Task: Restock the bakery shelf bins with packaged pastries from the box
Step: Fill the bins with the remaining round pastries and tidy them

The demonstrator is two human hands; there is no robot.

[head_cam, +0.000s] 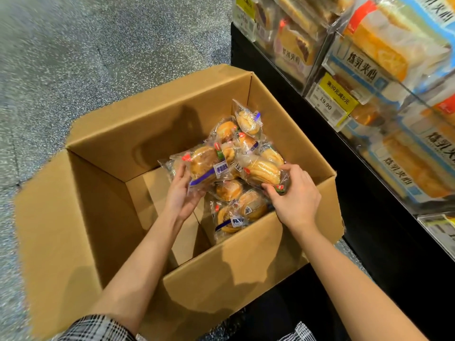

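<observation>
An open cardboard box (138, 134) stands on the floor with several clear-wrapped round pastries piled in its right half. My left hand (181, 193) cups a pastry pack with a blue label (204, 166) from below, lifted over the pile. My right hand (294, 193) grips the end of another pastry pack (263, 172) beside it. More packs (234, 215) lie underneath near the box's front wall. The shelf bins (364, 77) of clear plastic sit to the right, filled with packaged sandwich breads.
The black shelf base (369, 205) stands tight against the box's right side. Yellow price tags (334, 97) hang on the bin fronts. The box flaps (49, 217) spread out to the left over the speckled grey floor (73, 57).
</observation>
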